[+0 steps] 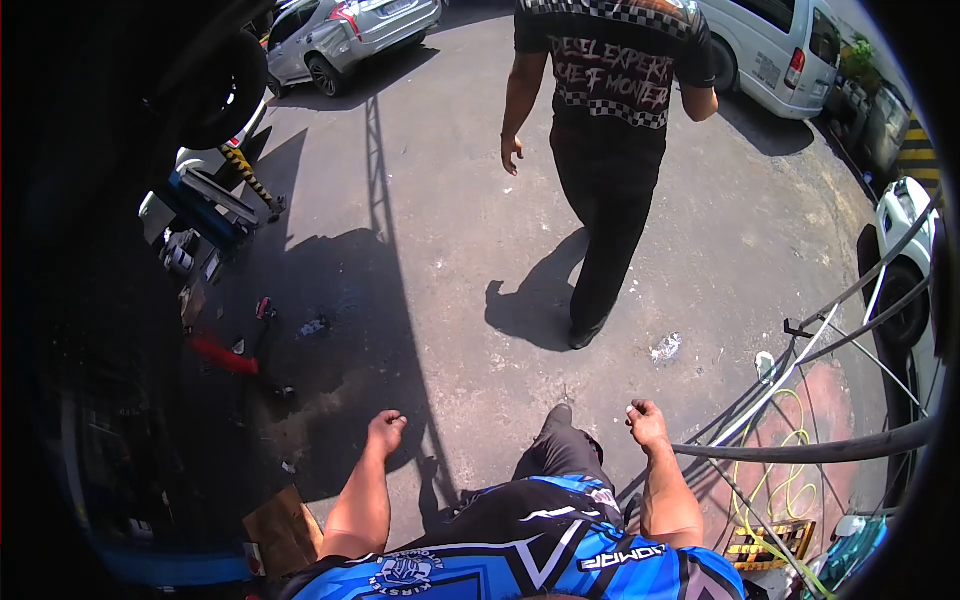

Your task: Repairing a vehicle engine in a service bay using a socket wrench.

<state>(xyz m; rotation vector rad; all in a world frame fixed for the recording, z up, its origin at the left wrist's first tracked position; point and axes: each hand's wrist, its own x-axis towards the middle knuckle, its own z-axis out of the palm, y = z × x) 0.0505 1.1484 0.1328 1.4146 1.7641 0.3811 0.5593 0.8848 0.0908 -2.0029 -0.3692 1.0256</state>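
My left hand [387, 432] hangs in front of me with its fingers loosely curled, over dark shaded pavement. My right hand [649, 422] is also curled, its thumb and fingertips drawn together; a pale spot shows at the tips, too small to make out. I see no object in either hand. A thick dark hose or pipe [800, 453] passes just right of my right wrist, apart from it as far as I can tell. My shoe [558, 418] is stepping forward between the hands. Ahead, a person [610, 150] in dark clothes walks with their back to me.
A silver car [350, 40] and a white van [775, 60] stand ahead. On the left are a blue metal frame [205, 205] and a red tool-like object [225, 355]. Poles, a yellow hose [790, 470] and a yellow grate [765, 545] lie right. Crumpled litter [665, 348] dots the pavement.
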